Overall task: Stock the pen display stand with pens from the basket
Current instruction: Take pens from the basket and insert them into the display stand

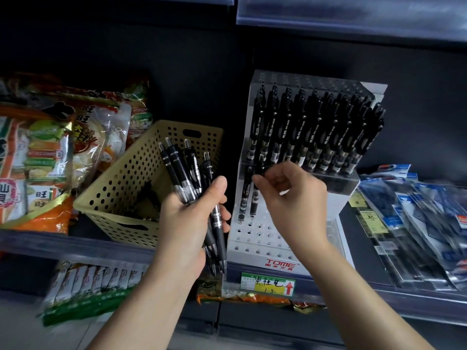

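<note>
Between snack bags (63,152) and stationery packs (417,223), the left hand (187,218) is gripping a pen bundle (184,168), tips down, beside the basket (121,188), while the right hand (290,195) is pinching one upright pen (254,203) in the pen display stand's (255,251) lower tier.

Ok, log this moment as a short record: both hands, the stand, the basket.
left hand: grips a bunch of black pens
right hand: pinches the top of a single pen standing in the lower tier
pen stand: upper tier full; lower tier holds two pens at its left, other visible holes free
basket: on the shelf, left of the stand, behind the left hand
</note>
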A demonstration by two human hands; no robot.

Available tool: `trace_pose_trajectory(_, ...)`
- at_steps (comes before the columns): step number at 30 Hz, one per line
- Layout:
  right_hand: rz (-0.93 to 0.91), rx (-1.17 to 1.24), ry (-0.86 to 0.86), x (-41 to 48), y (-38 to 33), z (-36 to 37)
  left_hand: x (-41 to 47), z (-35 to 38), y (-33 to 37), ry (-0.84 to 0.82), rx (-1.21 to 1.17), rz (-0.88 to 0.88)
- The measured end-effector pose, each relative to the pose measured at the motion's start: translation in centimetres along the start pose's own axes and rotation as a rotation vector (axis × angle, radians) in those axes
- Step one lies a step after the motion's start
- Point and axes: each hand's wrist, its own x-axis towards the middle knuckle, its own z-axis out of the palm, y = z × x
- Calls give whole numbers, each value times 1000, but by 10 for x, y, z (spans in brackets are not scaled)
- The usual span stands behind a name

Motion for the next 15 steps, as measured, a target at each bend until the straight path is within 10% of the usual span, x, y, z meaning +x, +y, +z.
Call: trace_pose_trajectory(15,12,-53,-85,-3,4,2,-2,0,2,16,-2,-29)
